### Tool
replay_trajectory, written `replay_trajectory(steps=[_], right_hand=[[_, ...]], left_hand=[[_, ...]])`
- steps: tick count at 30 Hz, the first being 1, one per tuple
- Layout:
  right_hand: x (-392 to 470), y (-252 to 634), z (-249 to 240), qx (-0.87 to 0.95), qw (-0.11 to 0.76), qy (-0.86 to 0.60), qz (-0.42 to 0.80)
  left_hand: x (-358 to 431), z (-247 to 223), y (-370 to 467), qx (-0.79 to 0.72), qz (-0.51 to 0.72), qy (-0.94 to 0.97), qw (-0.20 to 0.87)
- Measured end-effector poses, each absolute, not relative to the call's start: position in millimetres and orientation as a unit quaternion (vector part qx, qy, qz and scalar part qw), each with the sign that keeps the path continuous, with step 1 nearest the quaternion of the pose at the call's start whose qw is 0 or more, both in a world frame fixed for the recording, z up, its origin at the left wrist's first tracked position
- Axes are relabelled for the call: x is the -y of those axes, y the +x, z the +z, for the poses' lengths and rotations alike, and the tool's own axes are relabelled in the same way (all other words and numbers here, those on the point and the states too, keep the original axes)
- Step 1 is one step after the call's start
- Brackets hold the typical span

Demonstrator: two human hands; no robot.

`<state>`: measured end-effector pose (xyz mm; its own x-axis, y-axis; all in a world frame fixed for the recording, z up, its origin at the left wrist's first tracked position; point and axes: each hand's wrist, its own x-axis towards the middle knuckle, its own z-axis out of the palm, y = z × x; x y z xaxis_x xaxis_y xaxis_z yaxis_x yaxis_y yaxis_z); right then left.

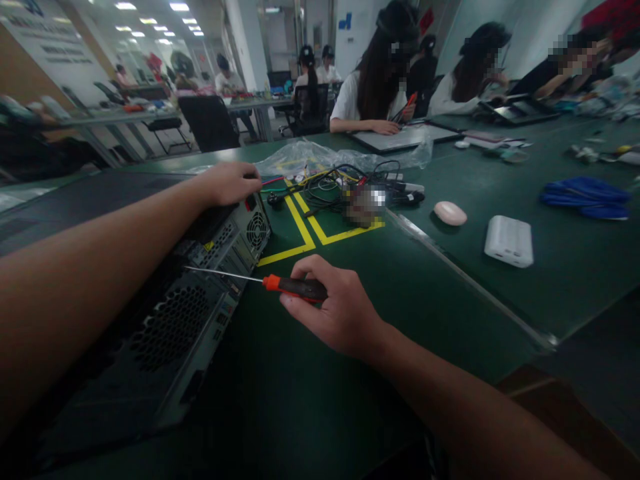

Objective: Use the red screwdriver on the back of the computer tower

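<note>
Bright lights (179, 7) run in rows across the ceiling (100, 13) at upper left, beside a pale wall (75, 48) with blurred lettering. A white pillar (245, 43) stands farther right. Beyond it, blue shapes (345, 21) mark another wall (344, 50). A black chair (207, 123) and a stool (166, 125) stand by a grey desk (253, 104). Yellow tape (345, 235) crosses the green table (425, 293) in front.

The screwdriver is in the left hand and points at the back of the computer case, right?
Not quite: the head view shows the screwdriver in the right hand, not the left hand. It does point at the back of the computer case.
</note>
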<state>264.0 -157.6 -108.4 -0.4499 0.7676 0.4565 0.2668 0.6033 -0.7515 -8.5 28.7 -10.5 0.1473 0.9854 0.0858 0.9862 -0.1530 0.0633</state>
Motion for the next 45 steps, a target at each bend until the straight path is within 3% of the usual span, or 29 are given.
replay_trajectory(steps=[24, 32, 45], right_hand=[[158.0, 263.3, -103.4, 0.789, 0.424, -0.334, 0.293], [159.1, 263.0, -102.6, 0.781, 0.397, -0.337, 0.346], [157.6, 264.3, -104.7, 0.797, 0.402, -0.327, 0.308]], left_hand=[[-27.6, -8.8, -8.6, 0.65, -0.051, -0.758, -0.001], [-25.9, -8.2, -8.0, 0.652, -0.048, -0.756, -0.001], [-24.2, -7.6, -5.8, 0.655, -0.053, -0.754, -0.001]])
